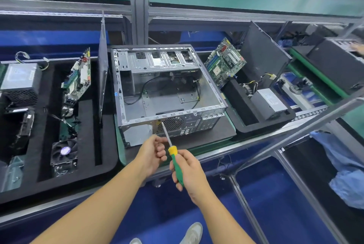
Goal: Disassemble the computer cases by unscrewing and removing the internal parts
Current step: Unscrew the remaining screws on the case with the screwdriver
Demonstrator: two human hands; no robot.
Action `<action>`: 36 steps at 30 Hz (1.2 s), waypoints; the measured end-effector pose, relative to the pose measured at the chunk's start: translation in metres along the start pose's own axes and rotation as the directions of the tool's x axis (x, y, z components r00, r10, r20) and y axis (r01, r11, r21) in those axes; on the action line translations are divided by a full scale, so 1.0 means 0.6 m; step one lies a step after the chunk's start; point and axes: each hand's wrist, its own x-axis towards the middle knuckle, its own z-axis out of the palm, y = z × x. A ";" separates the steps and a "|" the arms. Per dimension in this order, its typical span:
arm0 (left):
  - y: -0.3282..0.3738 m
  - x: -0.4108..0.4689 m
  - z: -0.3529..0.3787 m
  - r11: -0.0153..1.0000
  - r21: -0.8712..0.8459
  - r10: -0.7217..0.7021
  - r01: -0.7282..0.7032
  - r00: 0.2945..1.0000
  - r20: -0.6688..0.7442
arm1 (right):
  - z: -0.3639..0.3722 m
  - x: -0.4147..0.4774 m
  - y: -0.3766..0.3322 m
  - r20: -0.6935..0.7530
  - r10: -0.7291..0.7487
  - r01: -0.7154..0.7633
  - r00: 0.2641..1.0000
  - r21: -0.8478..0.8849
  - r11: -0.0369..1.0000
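Observation:
An open grey computer case (137, 131) lies on its side in the middle of the bench, almost bare inside, with black cables (144, 86) left on its floor. My right hand (191, 172) grips the green and yellow handle of a screwdriver (173, 155). Its metal tip touches the case's rear panel beside the fan grille (173, 123). My left hand (153, 153) is just left of the shaft, fingers curled, fingertips by the shaft; whether it holds anything I cannot tell.
A black foam tray (86, 125) on the left holds a power supply (21, 78), a motherboard (78, 78) and a fan (64, 155). A second foam tray (244, 117) on the right holds another motherboard (224, 62), a power supply (269, 104) and a dark side panel (262, 54). Another case (338, 64) stands far right.

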 end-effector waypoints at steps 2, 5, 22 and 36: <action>0.007 -0.005 0.005 0.994 -0.079 0.073 -0.069 0.996 0.043 | 0.006 0.002 -0.005 -0.009 0.003 -0.003 1.000 -0.012 1.000; 0.013 -0.011 0.013 0.984 -0.093 0.159 -0.150 0.983 0.096 | 0.011 0.004 -0.007 -0.014 0.008 -0.008 1.000 -0.025 1.000; 0.018 -0.038 0.020 0.974 -0.039 0.226 -0.224 0.971 0.079 | 0.028 -0.007 -0.025 -0.045 0.113 -0.109 0.993 0.071 0.991; 0.078 -0.076 0.005 0.237 0.693 0.835 -0.681 0.507 0.214 | 0.014 -0.010 -0.055 0.173 0.246 -0.290 0.954 0.315 0.904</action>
